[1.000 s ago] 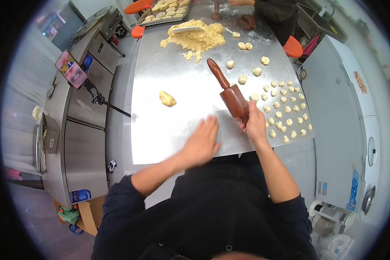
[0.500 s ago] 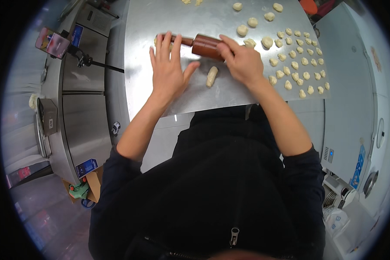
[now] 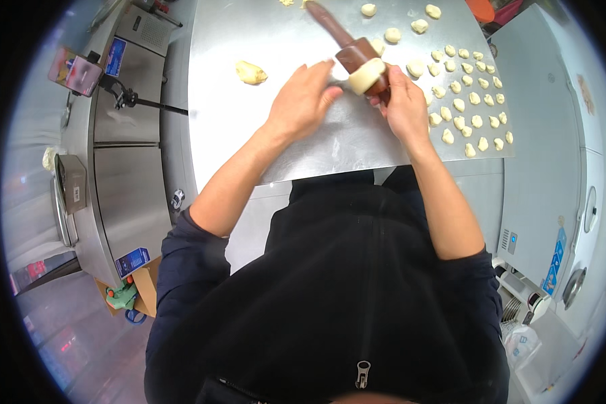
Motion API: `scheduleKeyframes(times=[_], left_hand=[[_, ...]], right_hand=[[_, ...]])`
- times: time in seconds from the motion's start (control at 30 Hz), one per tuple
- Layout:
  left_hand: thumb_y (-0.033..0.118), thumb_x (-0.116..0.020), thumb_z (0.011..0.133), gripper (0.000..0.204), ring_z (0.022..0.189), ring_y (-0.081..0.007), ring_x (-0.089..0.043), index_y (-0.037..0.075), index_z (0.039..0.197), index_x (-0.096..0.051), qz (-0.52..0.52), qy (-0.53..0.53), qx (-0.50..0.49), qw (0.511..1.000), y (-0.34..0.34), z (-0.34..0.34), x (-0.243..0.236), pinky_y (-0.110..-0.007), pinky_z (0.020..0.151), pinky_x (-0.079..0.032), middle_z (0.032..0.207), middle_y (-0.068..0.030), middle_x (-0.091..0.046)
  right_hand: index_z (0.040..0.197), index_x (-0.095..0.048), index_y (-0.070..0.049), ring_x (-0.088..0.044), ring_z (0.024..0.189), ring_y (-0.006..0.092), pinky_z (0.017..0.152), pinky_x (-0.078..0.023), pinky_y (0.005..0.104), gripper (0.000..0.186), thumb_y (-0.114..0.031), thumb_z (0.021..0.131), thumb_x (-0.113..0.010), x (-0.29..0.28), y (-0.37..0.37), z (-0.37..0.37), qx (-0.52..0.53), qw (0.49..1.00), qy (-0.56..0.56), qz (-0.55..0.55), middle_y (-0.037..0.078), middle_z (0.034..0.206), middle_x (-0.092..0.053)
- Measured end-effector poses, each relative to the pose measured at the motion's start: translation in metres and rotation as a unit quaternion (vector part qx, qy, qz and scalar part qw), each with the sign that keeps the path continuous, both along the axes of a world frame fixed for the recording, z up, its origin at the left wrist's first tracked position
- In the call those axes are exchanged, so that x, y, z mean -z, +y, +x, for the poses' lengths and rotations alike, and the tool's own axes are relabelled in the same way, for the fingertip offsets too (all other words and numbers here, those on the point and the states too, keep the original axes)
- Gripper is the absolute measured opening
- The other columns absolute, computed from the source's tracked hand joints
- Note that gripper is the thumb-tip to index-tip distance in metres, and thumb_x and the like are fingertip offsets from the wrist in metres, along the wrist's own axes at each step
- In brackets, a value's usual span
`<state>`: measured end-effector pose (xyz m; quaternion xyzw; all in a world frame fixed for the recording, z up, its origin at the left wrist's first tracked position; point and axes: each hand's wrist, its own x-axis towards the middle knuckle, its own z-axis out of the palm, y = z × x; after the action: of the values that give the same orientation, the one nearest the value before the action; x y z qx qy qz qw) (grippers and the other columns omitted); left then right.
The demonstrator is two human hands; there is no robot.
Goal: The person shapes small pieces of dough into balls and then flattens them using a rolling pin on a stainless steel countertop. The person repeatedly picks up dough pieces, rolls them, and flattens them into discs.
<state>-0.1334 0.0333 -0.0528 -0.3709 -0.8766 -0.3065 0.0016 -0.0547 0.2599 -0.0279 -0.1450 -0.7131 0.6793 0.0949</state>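
Observation:
My right hand (image 3: 405, 108) grips the near end of a brown wooden rolling pin (image 3: 352, 55), which is tilted with its far handle pointing away to the left. A pale strip of dough (image 3: 366, 77) is wrapped around the pin's barrel, close to my right fingers. Just left of the pin, my left hand (image 3: 300, 101) is open and holds nothing; its fingertips are blurred. A lump of dough (image 3: 250, 72) lies on the metal table (image 3: 222, 121), to the left of my left hand.
Rows of small dough pieces (image 3: 477, 98) cover the table's right side, with larger dough balls (image 3: 392, 35) farther back. A phone (image 3: 76, 71) on a stand is at the left, before a steel cabinet (image 3: 131, 195). A large pale appliance (image 3: 542, 155) stands at the right.
The rolling pin has swung from nearly crosswise to pointing away. The dough strip from the table is now wrapped around it. My left hand has moved right, uncovering the dough lump.

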Motion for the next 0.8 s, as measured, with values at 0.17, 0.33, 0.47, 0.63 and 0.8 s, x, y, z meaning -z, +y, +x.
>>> scheduleKeyframes(times=[0.17, 0.33, 0.47, 0.63, 0.8], left_hand=[[0.022, -0.061, 0.109, 0.058, 0.149, -0.0366, -0.051, -0.003, 0.159, -0.045, 0.217, -0.202, 0.006, 0.955, 0.027, 0.026, -0.011, -0.049, 0.123, -0.041, 0.157, -0.0228, -0.056], [0.004, -0.072, 0.103, 0.056, 0.115, -0.0231, -0.073, -0.008, 0.153, -0.049, 0.319, -0.428, 0.02, 0.845, 0.02, 0.039, -0.03, -0.037, 0.104, -0.058, 0.126, -0.016, -0.075], [0.008, -0.074, 0.104, 0.047, 0.086, -0.0209, -0.078, -0.01, 0.142, -0.056, 0.319, -0.508, -0.15, 0.786, 0.01, 0.06, -0.028, -0.032, 0.078, -0.066, 0.108, -0.0199, -0.078], [0.015, -0.071, 0.107, 0.062, 0.078, -0.0208, -0.077, -0.007, 0.154, -0.038, 0.25, -0.523, -0.207, 0.788, -0.003, 0.099, -0.037, -0.031, 0.071, -0.065, 0.103, -0.0235, -0.078], [0.022, -0.069, 0.108, 0.05, 0.058, -0.0168, -0.069, -0.004, 0.148, -0.053, 0.132, -0.215, -0.219, 0.943, -0.032, 0.113, -0.06, -0.031, 0.055, -0.054, 0.078, -0.0127, -0.075]], right_hand=[[0.132, -0.07, -0.002, -0.055, 0.067, 0.006, 0.058, -0.043, 0.0227, 0.051, -0.04, 0.12, -0.039, -0.028, 0.013, 0.022, -0.007, 0.998, -0.032, -0.06, 0.005, 0.086, -0.071], [0.139, -0.069, -0.001, -0.066, 0.075, 0.0106, 0.068, -0.052, 0.0282, 0.05, -0.042, 0.114, -0.054, -0.031, 0.007, 0.018, -0.074, 0.997, -0.007, 0.01, 0.007, 0.091, -0.076], [0.141, -0.07, -0.01, -0.078, 0.093, 0.0319, 0.085, -0.059, 0.0389, 0.058, -0.055, 0.105, -0.065, -0.028, 0.004, -0.007, -0.069, 0.933, 0.079, 0.343, 0.018, 0.102, -0.08], [0.153, -0.061, -0.026, -0.079, 0.09, 0.0335, 0.078, -0.062, 0.0404, 0.065, -0.064, 0.101, -0.064, -0.039, 0.008, -0.044, -0.052, 0.784, 0.053, 0.616, 0.015, 0.112, -0.08], [0.141, -0.071, -0.017, -0.078, 0.097, 0.0367, 0.088, -0.059, 0.0444, 0.056, -0.06, 0.108, -0.055, -0.023, 0.018, -0.029, -0.05, 0.907, 0.077, 0.41, 0.017, 0.104, -0.081]])
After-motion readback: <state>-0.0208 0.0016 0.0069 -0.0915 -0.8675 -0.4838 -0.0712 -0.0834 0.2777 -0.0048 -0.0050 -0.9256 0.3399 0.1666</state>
